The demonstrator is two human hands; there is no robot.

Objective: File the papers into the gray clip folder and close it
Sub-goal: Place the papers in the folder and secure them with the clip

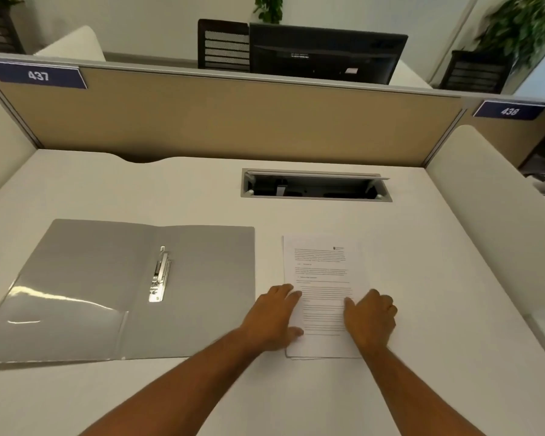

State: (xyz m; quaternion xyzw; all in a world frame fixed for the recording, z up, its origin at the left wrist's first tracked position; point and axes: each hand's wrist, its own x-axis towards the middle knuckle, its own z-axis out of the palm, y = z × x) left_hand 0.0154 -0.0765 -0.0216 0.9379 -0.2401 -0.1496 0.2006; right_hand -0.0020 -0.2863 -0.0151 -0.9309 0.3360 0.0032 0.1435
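Note:
A gray clip folder [85, 278] lies open and flat on the left of the white desk, its metal clip [159, 275] along the middle fold and a clear pocket on the left flap. To its right lies a thin stack of printed white papers [323, 272]. My left hand [272, 319] rests on the stack's left edge, fingers on top and thumb at the lower corner. My right hand [372, 319] presses on the stack's right edge, fingers curled. The stack lies flat on the desk.
A cable tray opening [315, 187] is set in the desk behind the papers. A tan partition [221, 121] with signs 437 and 438 closes the back. White side panels stand left and right. A monitor [324, 55] and chair show beyond the partition.

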